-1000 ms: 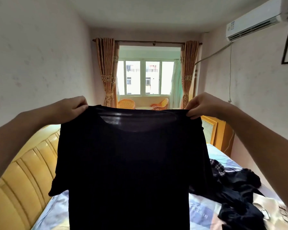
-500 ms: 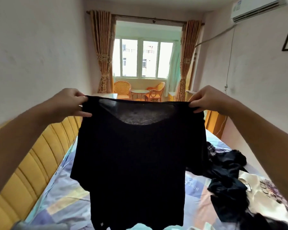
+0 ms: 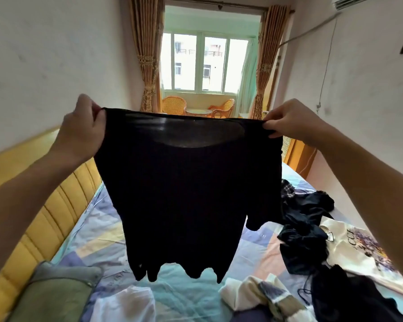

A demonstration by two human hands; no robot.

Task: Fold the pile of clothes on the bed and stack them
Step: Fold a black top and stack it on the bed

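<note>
A black T-shirt [image 3: 186, 194] hangs in the air above the bed, stretched flat by its shoulders. My left hand [image 3: 82, 129] grips its left shoulder and my right hand [image 3: 289, 122] pinches its right shoulder. The hem dangles clear of the patchwork bedsheet [image 3: 98, 233]. A pile of dark clothes [image 3: 305, 224] lies on the right of the bed, with a cream printed shirt [image 3: 356, 252] beside it. A white garment [image 3: 126, 305] and a cream striped garment [image 3: 263, 296] lie near the front edge.
A yellow padded headboard [image 3: 44, 219] runs along the left. A grey-green pillow [image 3: 54, 293] sits at the front left. The right wall stands close to the bed. Wicker chairs [image 3: 173, 104] stand by the far window.
The view has tilted down, showing more of the bed. The shirt has lifted and its hem now hangs free above the sheet. Both hands keep their hold on the shoulders.
</note>
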